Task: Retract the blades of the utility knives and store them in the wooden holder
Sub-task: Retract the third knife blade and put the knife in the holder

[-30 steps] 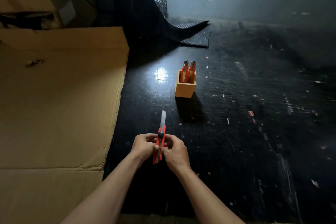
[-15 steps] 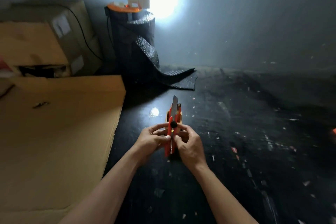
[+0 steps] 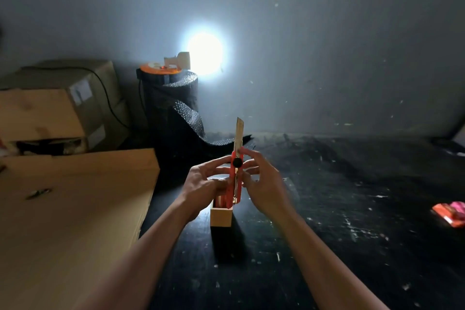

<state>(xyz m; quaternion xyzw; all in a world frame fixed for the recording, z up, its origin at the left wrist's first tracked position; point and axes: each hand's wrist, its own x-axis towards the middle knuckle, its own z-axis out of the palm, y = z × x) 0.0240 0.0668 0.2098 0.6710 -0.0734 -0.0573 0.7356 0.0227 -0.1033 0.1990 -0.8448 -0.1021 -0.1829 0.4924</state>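
I hold a red utility knife (image 3: 235, 178) upright in front of me, its metal blade (image 3: 239, 134) still extended and pointing up. My left hand (image 3: 203, 189) grips the lower part of the handle from the left. My right hand (image 3: 264, 181) pinches the handle from the right, fingers close to the black lock wheel (image 3: 237, 162). Just behind and below the knife stands the small wooden holder (image 3: 221, 216) on the black table, with other red knife handles inside it, mostly hidden by my hands.
A large flat cardboard sheet (image 3: 75, 209) lies on the left. Cardboard boxes (image 3: 63, 103) and a black bubble-wrap roll (image 3: 171, 103) stand at the back, with a bright lamp (image 3: 205, 54) behind. A red and pink packet (image 3: 450, 211) lies at the right edge.
The view has tilted upward, showing more wall and lamp. Both hands have raised the knife to upright; the blade still sticks out. The holder now appears just below my hands.
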